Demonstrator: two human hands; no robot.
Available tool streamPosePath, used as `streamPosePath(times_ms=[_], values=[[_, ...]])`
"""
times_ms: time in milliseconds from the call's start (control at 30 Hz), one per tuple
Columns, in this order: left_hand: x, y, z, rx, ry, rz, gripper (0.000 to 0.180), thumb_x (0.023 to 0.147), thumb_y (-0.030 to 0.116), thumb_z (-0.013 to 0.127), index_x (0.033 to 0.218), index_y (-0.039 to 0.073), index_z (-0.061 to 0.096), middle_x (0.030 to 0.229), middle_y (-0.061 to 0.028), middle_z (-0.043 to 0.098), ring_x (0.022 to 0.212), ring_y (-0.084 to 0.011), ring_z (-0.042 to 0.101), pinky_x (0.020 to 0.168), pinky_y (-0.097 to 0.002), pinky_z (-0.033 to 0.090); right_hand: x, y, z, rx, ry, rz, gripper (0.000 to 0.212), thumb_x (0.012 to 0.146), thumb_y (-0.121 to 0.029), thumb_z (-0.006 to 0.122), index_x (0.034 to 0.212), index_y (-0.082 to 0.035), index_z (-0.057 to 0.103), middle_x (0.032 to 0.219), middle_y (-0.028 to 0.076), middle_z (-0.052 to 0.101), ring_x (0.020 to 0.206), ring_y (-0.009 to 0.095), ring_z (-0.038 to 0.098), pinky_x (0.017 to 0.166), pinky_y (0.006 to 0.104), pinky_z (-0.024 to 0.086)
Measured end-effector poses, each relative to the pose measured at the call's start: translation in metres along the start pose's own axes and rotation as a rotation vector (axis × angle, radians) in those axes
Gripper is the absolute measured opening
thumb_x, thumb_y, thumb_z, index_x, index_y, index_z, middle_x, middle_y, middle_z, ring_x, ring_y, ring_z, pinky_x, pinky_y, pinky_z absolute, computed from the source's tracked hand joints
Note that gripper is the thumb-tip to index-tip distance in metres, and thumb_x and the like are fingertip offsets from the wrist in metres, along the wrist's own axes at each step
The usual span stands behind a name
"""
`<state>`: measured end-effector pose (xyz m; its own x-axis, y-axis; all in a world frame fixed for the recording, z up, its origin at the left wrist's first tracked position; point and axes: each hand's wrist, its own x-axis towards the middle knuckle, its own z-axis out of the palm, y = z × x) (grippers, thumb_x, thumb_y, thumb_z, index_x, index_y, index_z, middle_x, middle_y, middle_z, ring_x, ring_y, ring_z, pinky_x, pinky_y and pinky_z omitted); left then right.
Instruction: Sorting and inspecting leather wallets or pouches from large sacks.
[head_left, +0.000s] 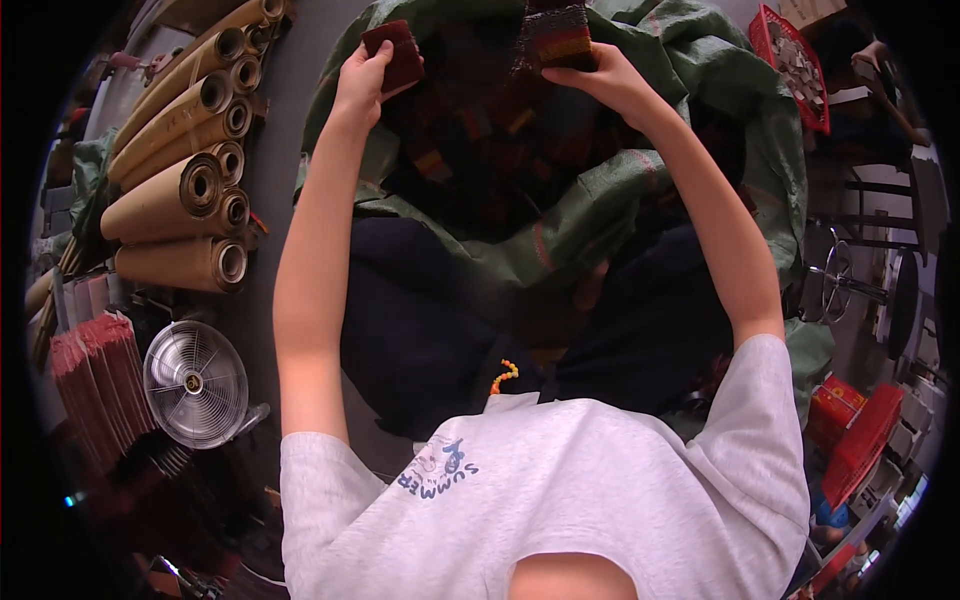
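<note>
My left hand (362,84) is closed on a flat, dark red square piece (396,52), thumb across its face, above the left rim of a big green woven sack (530,255). At the sack's far side my right hand (612,82) grips a dark block with red and yellow bands (560,38). Its upper part looks shiny, like clear wrap, and the frame cuts off its top. The two pieces are held apart. Down in the sack lie several dark red and yellow-edged pieces (430,163), mostly in shadow.
Brown rolls (178,192) are stacked at the left. A metal fan (195,384) stands below them, beside reddish stacked sheets (98,365). A red basket of small pale pieces (790,70) is at the far right, with a wheeled stool (835,275) nearer. Another red crate (865,445) is lower right.
</note>
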<state>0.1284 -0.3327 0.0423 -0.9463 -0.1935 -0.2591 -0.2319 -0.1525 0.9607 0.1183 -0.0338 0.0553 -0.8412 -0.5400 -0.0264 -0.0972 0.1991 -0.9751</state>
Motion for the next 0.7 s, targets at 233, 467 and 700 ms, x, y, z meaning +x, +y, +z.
streamPosePath(times_ms=[233, 467, 700], values=[[-0.020, -0.017, 0.038, 0.532, -0.314, 0.324, 0.079, 0.080, 0.046, 0.063, 0.135, -0.003, 0.031, 0.132, -0.0179, 0.043, 0.117, -0.0233, 0.046, 0.099, -0.0338, 0.035, 0.000, 0.002, 0.001, -0.122, -0.107, 0.002, 0.043, 0.073, -0.019, 0.071, 0.111, -0.004, 0.060, 0.102, 0.004, 0.063, 0.096, 0.013, 0.056, 0.090, 0.0272, 0.040], [-0.029, -0.014, 0.057, 0.032, -0.369, 0.111, 0.024, 0.091, 0.028, 0.054, 0.103, 0.008, 0.055, 0.101, -0.0002, 0.060, 0.093, -0.0100, 0.058, 0.083, -0.0280, 0.049, 0.014, 0.015, 0.021, -0.162, -0.170, -0.066, 0.037, 0.076, -0.013, 0.069, 0.108, -0.001, 0.057, 0.100, 0.007, 0.063, 0.093, 0.013, 0.057, 0.086, 0.0261, 0.043], [-0.014, -0.019, 0.037, 0.107, -0.058, 0.214, 0.036, 0.075, 0.029, 0.074, 0.090, 0.001, 0.057, 0.082, -0.0048, 0.063, 0.072, -0.0112, 0.059, 0.065, -0.0253, 0.049, 0.025, 0.031, 0.005, -0.171, 0.047, -0.062, 0.025, 0.073, -0.020, 0.070, 0.093, -0.005, 0.065, 0.083, 0.004, 0.067, 0.080, 0.014, 0.062, 0.075, 0.0252, 0.047]])
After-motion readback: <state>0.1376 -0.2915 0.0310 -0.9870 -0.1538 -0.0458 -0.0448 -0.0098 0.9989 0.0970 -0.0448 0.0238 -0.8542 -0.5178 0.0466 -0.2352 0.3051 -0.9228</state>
